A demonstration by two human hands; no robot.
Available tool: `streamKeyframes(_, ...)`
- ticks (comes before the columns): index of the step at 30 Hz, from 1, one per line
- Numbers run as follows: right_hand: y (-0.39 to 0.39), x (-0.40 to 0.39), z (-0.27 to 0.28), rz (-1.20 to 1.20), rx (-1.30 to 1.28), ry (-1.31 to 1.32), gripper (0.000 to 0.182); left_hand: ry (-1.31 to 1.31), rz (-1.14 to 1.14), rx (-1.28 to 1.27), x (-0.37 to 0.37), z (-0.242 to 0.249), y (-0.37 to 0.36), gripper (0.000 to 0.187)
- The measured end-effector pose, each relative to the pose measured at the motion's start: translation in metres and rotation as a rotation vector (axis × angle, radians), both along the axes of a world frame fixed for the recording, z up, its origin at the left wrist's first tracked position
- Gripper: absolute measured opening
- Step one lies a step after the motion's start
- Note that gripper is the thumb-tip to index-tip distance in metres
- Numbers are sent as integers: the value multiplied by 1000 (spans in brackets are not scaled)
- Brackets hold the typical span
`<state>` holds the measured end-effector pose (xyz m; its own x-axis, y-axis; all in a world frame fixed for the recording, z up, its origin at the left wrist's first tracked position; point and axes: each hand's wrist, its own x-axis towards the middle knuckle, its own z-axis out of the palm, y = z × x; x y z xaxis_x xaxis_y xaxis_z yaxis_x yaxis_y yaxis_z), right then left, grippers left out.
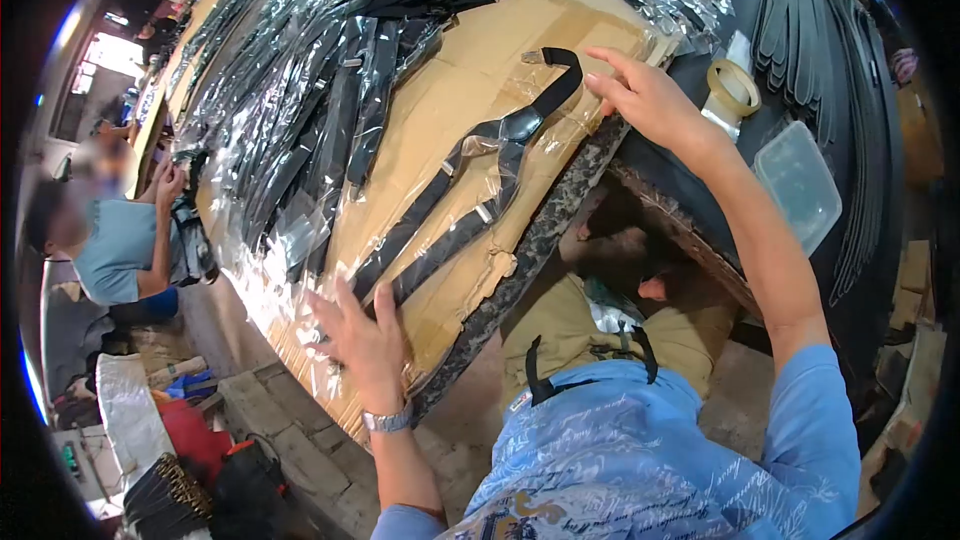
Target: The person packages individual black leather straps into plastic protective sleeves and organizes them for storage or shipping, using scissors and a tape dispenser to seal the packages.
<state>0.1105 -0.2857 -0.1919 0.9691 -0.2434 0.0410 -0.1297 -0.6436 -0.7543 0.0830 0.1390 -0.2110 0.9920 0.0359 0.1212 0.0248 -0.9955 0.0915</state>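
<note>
Head view: open left hand [362,335] and right hand [645,95] flatten bagged suspenders [470,175] lying diagonally, upper-right to lower-left.

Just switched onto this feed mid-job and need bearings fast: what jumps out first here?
A pair of black suspenders in a clear plastic sleeve lies on the cardboard-covered table, pressed flat by the left hand at its near end and the right hand at its far end. Behind it sprawls a heap of bagged suspenders. A roll of tape sits right of the right hand.
</note>
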Motion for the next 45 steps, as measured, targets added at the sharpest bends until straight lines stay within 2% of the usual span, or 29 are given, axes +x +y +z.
streamKeyframes(2, 0, 4, -8, -1, 116, -15, 57, -67, -90, -54, 7, 6, -31, 68)
streamKeyframes(4, 2, 12, -10, -20, 225, -5, 60, -150, -320, -48, 20, 1, -71, 67)
streamKeyframes(6, 5, 21, -12, -61, 329, 32, 63, -94, -442, -132, 26, 1, -122, 69)
streamKeyframes(9, 9, 29, -12, -45, 531, 44, 69, -53, -526, -77, 33, -18, -160, 70)
streamKeyframes(12, 14, 36, -13, -49, 793, -118, 72, -47, -528, 50, 33, -25, -161, 69)
streamKeyframes(13, 15, 38, -11, -46, 902, -207, 67, -56, -543, 48, 33, -26, -160, 71)
streamKeyframes(16, 11, 45, 1, 52, 889, -330, 61, -74, -546, 26, 34, -29, -160, 75)
streamKeyframes(17, 7, 50, 2, 124, 898, -378, 48, -81, -536, 37, 34, -30, -160, 76)
streamKeyframes(20, -8, 55, 9, 131, 930, -365, 37, -82, -510, 51, 33, -29, -162, 76)
streamKeyframes(21, -14, 57, 6, 93, 924, -352, 37, -81, -500, 52, 32, -30, -162, 77)
streamKeyframes(24, -40, 59, -7, -119, 167, -90, 38, -79, -477, 57, 31, -30, -165, 76)
streamKeyframes(25, -42, 50, -14, -211, -81, -55, 43, -73, -472, 62, 30, -29, -166, 75)
streamKeyframes(28, -51, 26, -39, -235, -164, -269, 45, -59, -468, 65, 31, -26, -166, 75)
streamKeyframes(31, -41, -10, -43, -253, -241, -335, 39, -75, -478, 46, 31, -29, -164, 78)
streamKeyframes(35, -4, -33, -42, -158, -200, -363, 29, -61, -482, -19, 31, -26, -163, 80)
streamKeyframes(38, 28, -32, -42, -85, -59, -297, 28, 22, -503, -264, 37, -8, -158, 78)
streamKeyframes(42, 51, -23, -41, -88, -105, -294, 26, -189, -513, -519, 71, 23, -153, 65)
streamKeyframes(43, 55, -18, -46, -126, -164, -358, 26, -190, -588, -662, 88, 21, -154, 57)
streamKeyframes(45, 58, -12, -47, -135, -195, -263, 24, 2, -690, -566, 118, 15, -155, 50)
